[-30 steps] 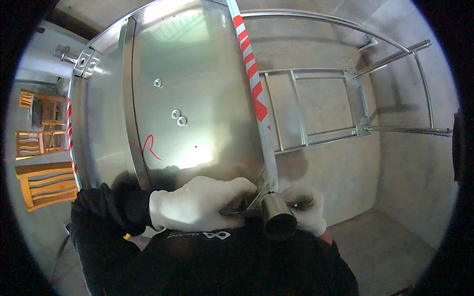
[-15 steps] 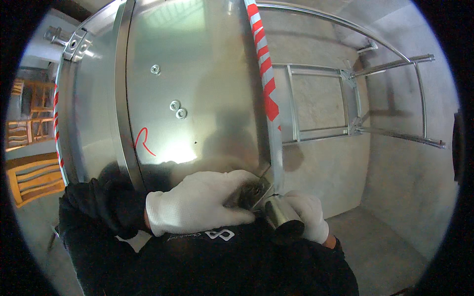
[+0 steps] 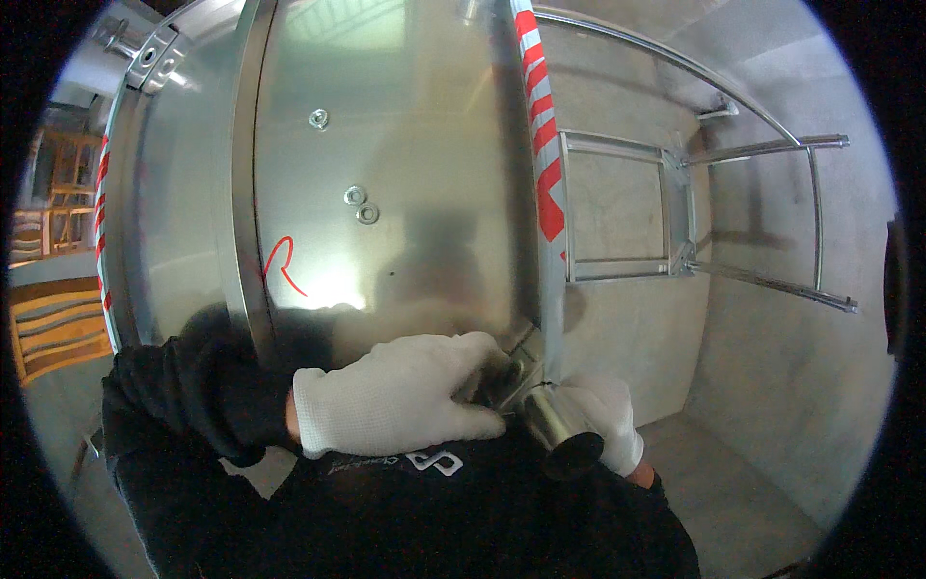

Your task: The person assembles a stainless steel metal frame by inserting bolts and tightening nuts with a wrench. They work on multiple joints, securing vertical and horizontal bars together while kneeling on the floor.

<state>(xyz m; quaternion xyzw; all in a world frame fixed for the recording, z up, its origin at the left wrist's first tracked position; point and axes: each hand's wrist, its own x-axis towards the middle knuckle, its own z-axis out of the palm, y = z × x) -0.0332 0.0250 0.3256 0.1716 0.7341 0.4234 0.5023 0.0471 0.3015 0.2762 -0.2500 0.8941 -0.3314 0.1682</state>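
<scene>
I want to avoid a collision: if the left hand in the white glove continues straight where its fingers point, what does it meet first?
The left hand points right, toward the metal tube held by the right hand. It would likely meet that tube first; depth is unclear.

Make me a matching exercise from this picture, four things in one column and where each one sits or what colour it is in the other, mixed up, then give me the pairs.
1. left hand
2. metal tube
3. striped tape
4. wooden chairs

A. red and white, along the panel's edge
B. far left
C. white glove, on the sheet-metal panel's lower corner
D. in the right hand

1-C, 2-D, 3-A, 4-B
</scene>
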